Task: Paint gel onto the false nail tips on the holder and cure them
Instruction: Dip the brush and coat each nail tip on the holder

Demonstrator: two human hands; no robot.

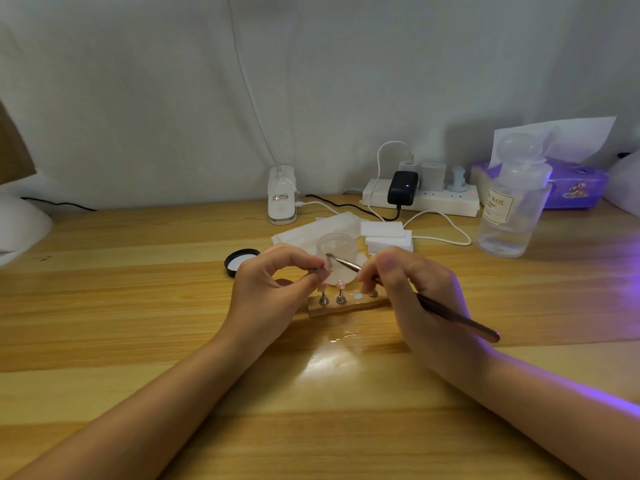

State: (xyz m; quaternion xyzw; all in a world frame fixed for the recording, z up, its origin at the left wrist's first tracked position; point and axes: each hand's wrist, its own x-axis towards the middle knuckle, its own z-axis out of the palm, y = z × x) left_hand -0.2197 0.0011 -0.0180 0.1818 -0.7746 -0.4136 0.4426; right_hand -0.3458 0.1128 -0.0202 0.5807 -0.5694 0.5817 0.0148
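A small wooden holder (349,305) lies on the table with two metal pegs (340,298) standing in it, each topped by a pinkish nail tip. My left hand (273,289) pinches another peg with a nail tip (327,266) just above the holder. My right hand (412,289) grips a thin metal-handled brush (457,318) like a pen, its tip touching that nail tip. An open frosted gel jar (336,245) stands right behind the hands. Its black lid (240,259) lies to the left.
White pads (388,235) and wipes lie behind the jar. A clip lamp base (282,195), a power strip (422,199) with cables, a clear pump bottle (512,209) and a purple tissue box (575,185) stand along the back. Purple light falls from the right edge.
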